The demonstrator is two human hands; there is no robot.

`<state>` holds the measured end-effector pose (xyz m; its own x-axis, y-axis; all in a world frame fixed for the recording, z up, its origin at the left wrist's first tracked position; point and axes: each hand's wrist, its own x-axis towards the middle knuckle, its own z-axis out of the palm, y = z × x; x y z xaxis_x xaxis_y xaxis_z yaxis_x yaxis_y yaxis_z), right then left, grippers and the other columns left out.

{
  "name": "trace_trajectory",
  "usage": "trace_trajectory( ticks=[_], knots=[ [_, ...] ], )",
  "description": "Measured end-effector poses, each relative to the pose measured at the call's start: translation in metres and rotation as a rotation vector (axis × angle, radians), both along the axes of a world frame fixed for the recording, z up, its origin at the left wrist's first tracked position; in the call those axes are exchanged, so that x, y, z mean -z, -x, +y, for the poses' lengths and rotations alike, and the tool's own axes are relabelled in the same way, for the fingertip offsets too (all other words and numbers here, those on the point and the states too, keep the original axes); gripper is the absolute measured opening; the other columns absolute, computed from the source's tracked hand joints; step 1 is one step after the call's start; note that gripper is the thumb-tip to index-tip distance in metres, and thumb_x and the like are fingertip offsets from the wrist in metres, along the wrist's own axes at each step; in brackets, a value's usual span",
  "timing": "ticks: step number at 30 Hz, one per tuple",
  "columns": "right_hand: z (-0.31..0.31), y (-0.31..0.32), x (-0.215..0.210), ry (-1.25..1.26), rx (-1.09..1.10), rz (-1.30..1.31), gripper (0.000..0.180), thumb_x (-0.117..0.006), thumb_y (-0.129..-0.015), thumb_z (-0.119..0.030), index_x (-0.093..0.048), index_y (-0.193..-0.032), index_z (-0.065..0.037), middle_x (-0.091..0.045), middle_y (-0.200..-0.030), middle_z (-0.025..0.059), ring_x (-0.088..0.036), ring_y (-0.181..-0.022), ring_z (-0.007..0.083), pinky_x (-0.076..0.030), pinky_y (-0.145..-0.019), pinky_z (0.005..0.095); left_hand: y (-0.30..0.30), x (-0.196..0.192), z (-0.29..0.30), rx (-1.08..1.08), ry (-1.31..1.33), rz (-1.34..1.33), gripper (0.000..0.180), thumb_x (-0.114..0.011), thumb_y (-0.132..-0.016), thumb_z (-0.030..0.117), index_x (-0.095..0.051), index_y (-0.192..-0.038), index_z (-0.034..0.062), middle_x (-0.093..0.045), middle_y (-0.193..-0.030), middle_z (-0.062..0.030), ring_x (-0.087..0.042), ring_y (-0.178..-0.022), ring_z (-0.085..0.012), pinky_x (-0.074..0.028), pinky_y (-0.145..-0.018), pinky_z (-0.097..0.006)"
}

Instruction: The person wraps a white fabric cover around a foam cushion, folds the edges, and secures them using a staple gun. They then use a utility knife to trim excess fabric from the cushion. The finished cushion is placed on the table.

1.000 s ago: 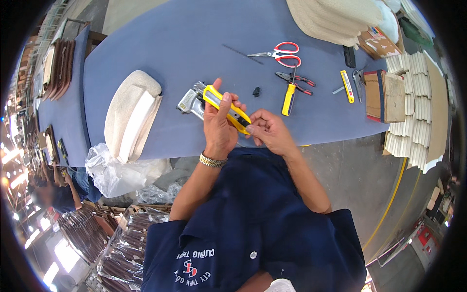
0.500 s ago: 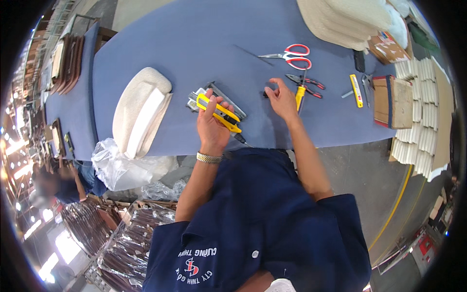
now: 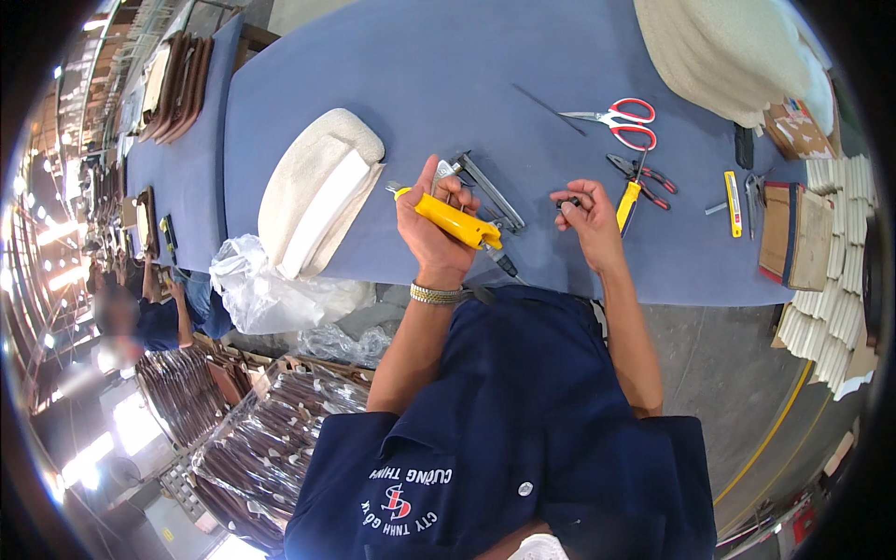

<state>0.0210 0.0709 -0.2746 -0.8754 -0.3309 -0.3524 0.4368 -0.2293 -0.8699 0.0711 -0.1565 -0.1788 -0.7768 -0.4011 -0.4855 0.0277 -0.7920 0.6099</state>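
At table (image 3: pixel 373 56) edge, near me, I see left hand (image 3: pixel 434 229) clamped round a yellow tool (image 3: pixel 446 219). Tool is long, bright yellow body w/ a dark metal tip poking out low right past the fist; other end shows at upper left by the forefinger, which sticks straight up. It sits tilted, upper left to lower right, lifted off the blue cloth. Just behind it lies a grey metal piece (image 3: pixel 485 191) w/ a long straight bar, flat on the table.

Right hand (image 3: pixel 588 215) is up too, fingers curled in, tips pinched on a small black bit (image 3: pixel 567 202); too small to tell what it is. Both hands apart from each other, w/ bare cloth between.

Right of that hand: yellow-handled pliers (image 3: pixel 630 196), then red pliers (image 3: pixel 644 173) crossing them, and red scissors (image 3: pixel 621 119) further back. A yellow knife (image 3: pixel 734 189) lies near the table's right end, beside a brown stack (image 3: pixel 793 233). Left of me, a cream cushion (image 3: pixel 313 187) rests on the cloth, clear plastic (image 3: pixel 271 289) hanging under its edge.
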Motion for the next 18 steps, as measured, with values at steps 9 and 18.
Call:
trace_trajectory(
  ticks=[9,18],
  knots=[
    [-0.027,-0.026,-0.085,0.44,0.057,0.043,0.027,-0.066,-0.099,-0.002,-0.059,-0.126,-0.001,-0.067,-0.12,0.0114,-0.066,-0.088,0.0125,-0.057,-0.081,0.0293,0.022,-0.032,0.027,-0.08,0.0,0.162,0.081,-0.057,-0.088,0.033,-0.027,-0.163,0.0315,-0.057,-0.122,-0.0126,-0.057,-0.095,-0.0236,-0.052,-0.096,-0.047],
    [-0.058,-0.034,-0.105,0.519,0.101,-0.072,0.032,-0.066,-0.099,-0.003,-0.053,-0.128,0.001,-0.066,-0.106,0.0108,-0.073,-0.089,0.0198,-0.063,-0.077,0.0331,0.021,-0.05,0.027,-0.118,0.132,0.405,0.086,-0.057,-0.088,0.034,-0.019,-0.165,0.0328,-0.056,-0.127,-0.0126,-0.056,-0.098,-0.0242,-0.049,-0.102,-0.049]
  ],
)
